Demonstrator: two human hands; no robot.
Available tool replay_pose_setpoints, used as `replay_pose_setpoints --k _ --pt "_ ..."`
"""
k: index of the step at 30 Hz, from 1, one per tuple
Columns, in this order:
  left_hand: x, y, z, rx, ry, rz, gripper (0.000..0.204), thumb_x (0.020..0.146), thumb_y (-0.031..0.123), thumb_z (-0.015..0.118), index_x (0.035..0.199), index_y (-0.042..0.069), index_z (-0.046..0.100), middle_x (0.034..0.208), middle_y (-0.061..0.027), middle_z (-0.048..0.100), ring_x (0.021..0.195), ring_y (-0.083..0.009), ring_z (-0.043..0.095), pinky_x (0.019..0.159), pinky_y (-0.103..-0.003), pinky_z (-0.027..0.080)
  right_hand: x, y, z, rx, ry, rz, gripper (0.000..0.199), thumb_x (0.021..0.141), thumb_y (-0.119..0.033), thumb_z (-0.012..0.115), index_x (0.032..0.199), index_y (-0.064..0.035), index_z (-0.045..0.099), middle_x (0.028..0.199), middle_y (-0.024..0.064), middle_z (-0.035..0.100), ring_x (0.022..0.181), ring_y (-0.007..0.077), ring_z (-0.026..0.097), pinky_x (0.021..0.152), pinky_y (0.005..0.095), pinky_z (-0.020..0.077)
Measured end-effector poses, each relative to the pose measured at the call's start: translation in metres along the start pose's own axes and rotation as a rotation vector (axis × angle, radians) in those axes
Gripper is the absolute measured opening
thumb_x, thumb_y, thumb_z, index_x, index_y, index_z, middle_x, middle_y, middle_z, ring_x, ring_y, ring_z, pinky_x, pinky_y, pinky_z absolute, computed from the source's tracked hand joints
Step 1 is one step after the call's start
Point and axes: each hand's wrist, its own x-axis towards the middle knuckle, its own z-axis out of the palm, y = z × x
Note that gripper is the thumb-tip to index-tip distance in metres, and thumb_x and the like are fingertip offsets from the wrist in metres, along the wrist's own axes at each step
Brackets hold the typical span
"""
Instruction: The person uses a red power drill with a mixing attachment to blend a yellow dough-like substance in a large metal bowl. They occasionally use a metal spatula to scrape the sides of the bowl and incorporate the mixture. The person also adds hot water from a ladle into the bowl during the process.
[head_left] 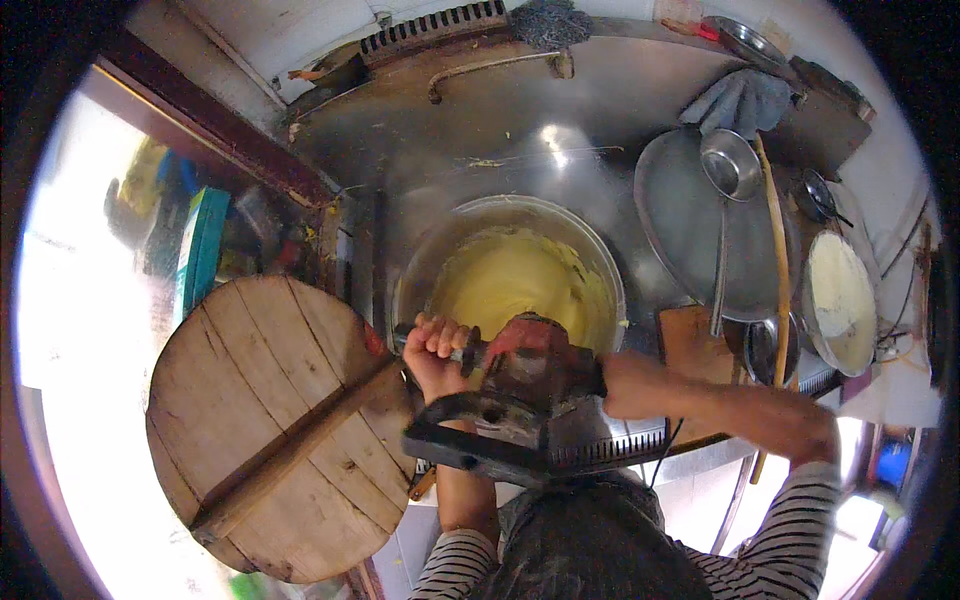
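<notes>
A large round metal pot (415, 250) holds thick yellow batter (490, 275), with smears up its inner wall. Over its near side I hold a red and black power mixer (530, 352), whose body hides its lower end. My left hand (437, 348) is closed around the mixer's side handle. On the opposite side my right hand (640, 386), slightly blurred, wraps around another grip of the mixer. The mixer's black loop handle points back toward me.
Left of the pot stands a round wooden lid (260, 400) with a crossbar. On the right are a ladle (732, 168), a long wooden stick (772, 230), a large metal pan (665, 215) and a bowl of pale stuff (840, 295). A bent metal pipe (490, 68) runs along the back.
</notes>
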Motion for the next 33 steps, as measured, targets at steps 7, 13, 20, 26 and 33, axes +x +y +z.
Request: replay_pose_setpoints --k 7,13,20,26,33 --pt "-0.043 0.051 -0.036 -0.029 0.043 0.019 0.019 0.073 0.003 0.052 0.06 0.012 0.042 0.051 0.0052 0.035 0.046 -0.0088 0.035 0.052 -0.026 0.033 0.001 -0.029 -0.027 -0.109 -0.326 -0.215 0.029 0.065 -0.021 0.054 0.068 0.0073 0.062 0.071 0.027 0.06 0.07 0.0389 0.062 0.064 0.0467 0.0483" --pt "-0.047 0.051 0.015 0.325 0.248 0.134 0.013 0.071 0.006 0.048 0.07 0.015 0.039 0.051 0.0048 0.027 0.043 -0.0089 0.028 0.046 -0.027 0.03 0.015 -0.017 0.042 0.295 -0.027 -0.415 0.042 0.071 -0.031 0.06 0.097 0.0006 0.058 0.087 0.0243 0.062 0.083 0.0391 0.061 0.075 0.0461 0.0478" --pt "-0.03 -0.015 0.002 0.442 -0.05 0.038 0.015 0.068 0.0 0.048 0.073 0.011 0.039 0.051 0.0001 0.03 0.041 -0.0135 0.03 0.044 -0.032 0.032 0.045 0.048 0.133 0.452 0.159 -0.26 0.051 0.074 -0.039 0.063 0.112 -0.0082 0.054 0.101 0.0181 0.062 0.098 0.0336 0.059 0.084 0.039 0.045" --pt "-0.084 0.003 0.02 0.249 0.03 0.083 0.015 0.067 0.0 0.048 0.069 0.012 0.038 0.049 0.0027 0.031 0.039 -0.0108 0.031 0.043 -0.028 0.031 -0.026 0.007 0.084 0.18 -0.044 -0.092 0.053 0.073 -0.03 0.06 0.116 -0.0021 0.048 0.096 0.0222 0.061 0.093 0.039 0.058 0.081 0.0433 0.0465" --pt "-0.11 0.054 0.036 0.109 0.114 0.159 0.011 0.069 0.005 0.048 0.078 0.011 0.046 0.05 0.0066 0.033 0.04 -0.006 0.03 0.041 -0.025 0.026 -0.04 -0.032 0.062 0.113 -0.292 -0.348 0.055 0.07 -0.022 0.057 0.118 0.0015 0.043 0.093 0.0267 0.059 0.091 0.0435 0.055 0.08 0.046 0.0458"
